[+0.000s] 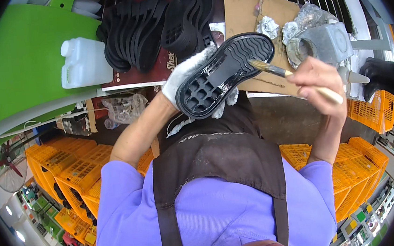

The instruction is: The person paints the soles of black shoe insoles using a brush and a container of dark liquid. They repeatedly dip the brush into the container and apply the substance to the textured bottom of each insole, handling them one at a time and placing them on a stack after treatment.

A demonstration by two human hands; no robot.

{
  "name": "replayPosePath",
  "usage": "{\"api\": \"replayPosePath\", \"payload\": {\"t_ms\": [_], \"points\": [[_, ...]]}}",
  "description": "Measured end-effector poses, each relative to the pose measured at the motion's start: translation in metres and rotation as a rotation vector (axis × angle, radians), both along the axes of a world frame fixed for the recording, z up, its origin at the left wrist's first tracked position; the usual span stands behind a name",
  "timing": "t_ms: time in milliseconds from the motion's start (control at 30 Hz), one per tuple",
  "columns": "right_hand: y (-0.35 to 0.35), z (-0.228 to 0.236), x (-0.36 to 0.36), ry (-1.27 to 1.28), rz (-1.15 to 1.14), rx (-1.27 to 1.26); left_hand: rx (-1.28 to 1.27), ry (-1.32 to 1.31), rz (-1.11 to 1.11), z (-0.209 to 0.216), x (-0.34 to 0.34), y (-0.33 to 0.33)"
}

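A black shoe sole (225, 76) lies tilted in my left hand (186, 74), which wears a white glove and grips it from beneath and along its edge. One end of the sole has a grid of square hollows, the other wavy ridges; a wet shine runs along its rim. My bare right hand (318, 84) is closed round the pale handle of a paintbrush (274, 69). The bristles meet the sole's inner face near the wavy ridges. Part of the gloved fingers is hidden under the sole.
Black soles (135, 32) stand stacked on the bench's far side, left of a cardboard sheet (243, 11). A clear plastic container (328, 41) with an open mouth sits far right. A white jug (86, 62) stands on the left beside a green surface (18, 63). Orange crates (76, 166) are behind me.
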State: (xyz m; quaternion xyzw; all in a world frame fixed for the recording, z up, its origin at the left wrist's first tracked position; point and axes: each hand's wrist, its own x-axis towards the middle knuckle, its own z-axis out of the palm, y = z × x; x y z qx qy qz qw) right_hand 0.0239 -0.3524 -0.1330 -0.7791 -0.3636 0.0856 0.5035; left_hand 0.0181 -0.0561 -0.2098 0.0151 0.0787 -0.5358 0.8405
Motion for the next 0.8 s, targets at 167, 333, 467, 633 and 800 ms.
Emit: {"api": "replayPosePath", "payload": {"t_ms": [167,333,467,633,800], "points": [[0.039,-0.001,-0.016,-0.209,0.085,-0.076,0.033,-0.061,-0.031,0.000,-0.003,0.003],[0.038,-0.015,-0.007,-0.261,0.002,-0.133,0.101,0.034,-0.063,0.007,-0.010,0.009],[0.033,-0.020,-0.006,-0.221,-0.135,-0.114,0.226,0.154,0.111,0.002,-0.016,0.012],[0.030,-0.020,-0.007,-0.186,-0.272,-0.188,0.290,-0.205,0.111,0.004,-0.020,0.012],[0.043,-0.029,-0.010,-0.200,-0.464,-0.165,0.399,-0.304,0.116,0.006,-0.022,0.004]]}}
